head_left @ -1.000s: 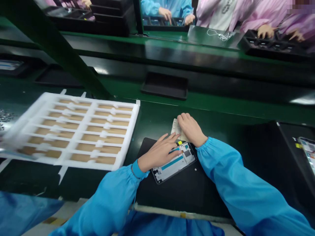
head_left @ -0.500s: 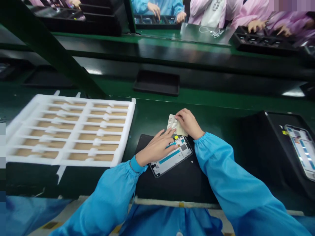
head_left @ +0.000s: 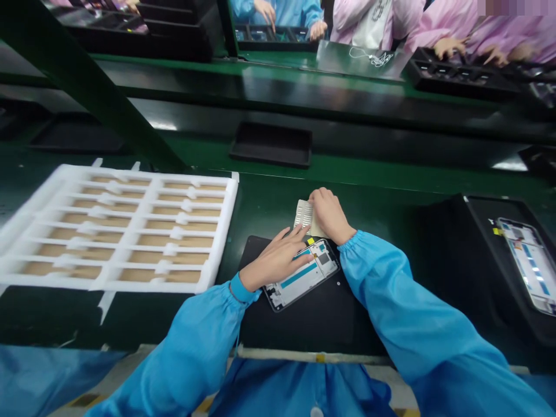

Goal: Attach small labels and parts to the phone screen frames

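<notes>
A phone mid-frame [head_left: 299, 279], silvery with blue strips and a yellow tab, lies slanted on a black mat [head_left: 304, 330]. Across its upper left side rests my left hand [head_left: 275, 260], fingers spread, its fingertips reaching the lower edge of a pale sticker sheet [head_left: 303, 213]. That sheet carries rows of small silvery pieces and lies just beyond the frame. My right hand [head_left: 330, 214] is bent over the sheet's right part, thumb and fingers pinched together at its upper edge. Whether a single small piece is between those fingertips is hidden.
A white foam tray [head_left: 211, 260] with brown-bottomed slots lies left. At right, a second phone frame [head_left: 527, 263] sits on a black box [head_left: 460, 278]. A shallow black tray [head_left: 271, 145] stands behind. Across the bench, co-workers' hands work over black trays [head_left: 460, 75].
My right hand's fingers have curled in more and shifted slightly away along the sheet's upper edge. My left hand and the phone frame stay put. The view has moved a little.
</notes>
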Demonstrator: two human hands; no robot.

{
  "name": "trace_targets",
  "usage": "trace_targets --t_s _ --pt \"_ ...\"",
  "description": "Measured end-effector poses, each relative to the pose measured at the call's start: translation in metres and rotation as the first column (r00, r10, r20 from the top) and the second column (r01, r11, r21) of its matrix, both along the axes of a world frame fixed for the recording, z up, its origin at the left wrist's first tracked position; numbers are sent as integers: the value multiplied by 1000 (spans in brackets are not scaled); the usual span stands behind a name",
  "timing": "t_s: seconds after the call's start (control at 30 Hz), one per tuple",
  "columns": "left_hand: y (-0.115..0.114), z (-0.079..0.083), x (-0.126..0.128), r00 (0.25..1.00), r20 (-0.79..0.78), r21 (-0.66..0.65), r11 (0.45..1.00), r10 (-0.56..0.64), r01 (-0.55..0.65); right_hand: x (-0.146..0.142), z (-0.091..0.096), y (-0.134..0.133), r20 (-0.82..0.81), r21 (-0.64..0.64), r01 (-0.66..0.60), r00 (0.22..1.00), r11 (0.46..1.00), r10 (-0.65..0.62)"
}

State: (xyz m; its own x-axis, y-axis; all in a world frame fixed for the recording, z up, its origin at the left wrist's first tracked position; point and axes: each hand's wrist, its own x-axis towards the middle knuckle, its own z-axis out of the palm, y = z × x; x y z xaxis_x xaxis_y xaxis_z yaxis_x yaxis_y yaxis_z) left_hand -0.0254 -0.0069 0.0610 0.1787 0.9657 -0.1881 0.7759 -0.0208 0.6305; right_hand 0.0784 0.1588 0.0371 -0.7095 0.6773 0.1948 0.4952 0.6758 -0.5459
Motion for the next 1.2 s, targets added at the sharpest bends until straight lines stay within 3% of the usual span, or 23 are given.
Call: trace_targets --t_s 0.13,0.27,0.37,0.47,0.57,0.67,0.73,0.87,0.97,1.2 --pt "-1 -3 0 1000 6 11 1000 5 -5 -1 -5 13 -240 -217 57 965 975 -110" --pt "-2 -3 0 1000 24 36 999 17 -17 1 2 18 -414 -459 -45 894 887 -169" --pt "-7 9 1 998 43 62 997 35 -38 11 16 9 -462 -560 -130 869 818 -178" --pt "-18 33 4 997 -14 88 993 77 -75 30 41 -11 -476 -613 -186 862 767 -171" --pt "-30 55 12 972 -213 152 986 97 -65 55 71 -40 -461 -619 -213 878 756 -130" --pt "-37 59 22 908 -405 266 964 107 5 79 95 -66 -382 -577 -226 924 785 -15" --pt "-39 54 28 894 -435 317 948 107 41 90 102 -77 -295 -561 -242 952 792 82" --pt "-44 38 31 949 -273 498 867 160 -3 99 101 -85 -162 -588 -282 959 758 232" --pt "-48 32 28 985 -95 593 803 142 -58 99 98 -87 -159 -583 -296 955 756 252" --pt "-53 29 29 993 61 631 767 97 -114 100 98 -92 -201 -594 -289 957 750 210"
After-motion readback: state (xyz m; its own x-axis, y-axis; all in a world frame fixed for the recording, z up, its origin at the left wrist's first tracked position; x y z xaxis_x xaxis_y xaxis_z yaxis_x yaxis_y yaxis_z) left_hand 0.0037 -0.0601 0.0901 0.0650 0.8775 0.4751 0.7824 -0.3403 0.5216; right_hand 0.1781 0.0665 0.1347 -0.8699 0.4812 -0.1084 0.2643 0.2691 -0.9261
